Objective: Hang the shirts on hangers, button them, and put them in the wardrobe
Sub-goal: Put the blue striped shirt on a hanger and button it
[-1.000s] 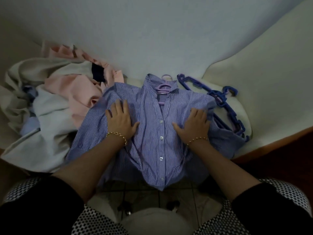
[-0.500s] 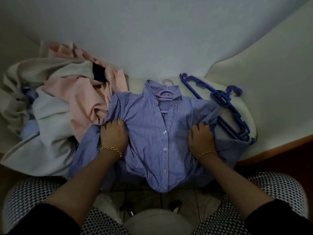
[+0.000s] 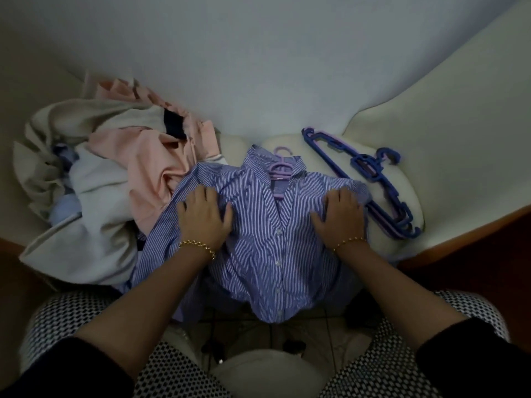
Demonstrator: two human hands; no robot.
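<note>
Pressing flat, your left hand [image 3: 205, 215] and right hand [image 3: 340, 216] lie on the striped shirt [image 3: 273, 248] with fingers spread, gripping nothing. The shirt rests on the cream cushion [image 3: 402, 196] with its hem hanging over the front edge. Lift it carelessly and the lilac hanger [image 3: 280, 168] could slip out of the collar, or the shirt could slide to the floor.

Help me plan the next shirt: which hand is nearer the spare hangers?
Right. The right hand lies on the striped shirt just beside the spare hangers; the left hand presses the shirt's other shoulder, next to the clothes pile.
</note>
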